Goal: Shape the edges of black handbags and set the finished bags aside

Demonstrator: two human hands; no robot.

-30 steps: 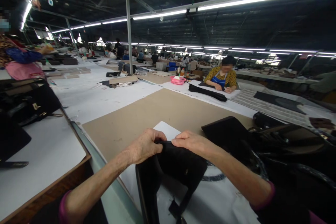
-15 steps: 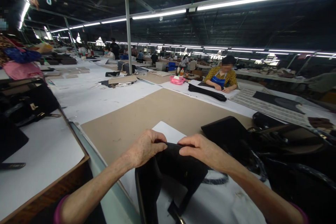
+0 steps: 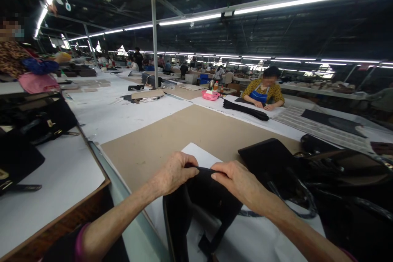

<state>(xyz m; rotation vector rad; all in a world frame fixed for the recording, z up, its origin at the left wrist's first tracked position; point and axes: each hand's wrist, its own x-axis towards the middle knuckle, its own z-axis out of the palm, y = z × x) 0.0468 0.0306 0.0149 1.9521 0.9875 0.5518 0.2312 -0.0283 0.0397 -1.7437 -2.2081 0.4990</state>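
A black handbag (image 3: pixel 211 200), with a strap piece hanging at its lower front, stands between my forearms on white paper. My left hand (image 3: pixel 181 172) pinches the bag's top edge between thumb and fingers. A short way to the right, my right hand (image 3: pixel 235 180) grips the same edge, thumb on the near side. A small stretch of the edge shows between the two hands. Beyond them lies a white sheet (image 3: pixel 196 150), partly covered by my hands. The bag's underside is out of sight.
More black bags (image 3: pixel 346 188) with plastic-wrapped handles lie on the right, and others (image 3: pixel 46 118) on the left table. Brown board (image 3: pixel 172 131) covers the table ahead. A co-worker in a blue apron (image 3: pixel 259 96) sits across, near black strips (image 3: pixel 245 109) and a pink basket (image 3: pixel 210 95).
The view has shifted slightly to the left, so everything sits a little further right. Both hands keep their hold on the bag's edge, with the fingers barely moved.
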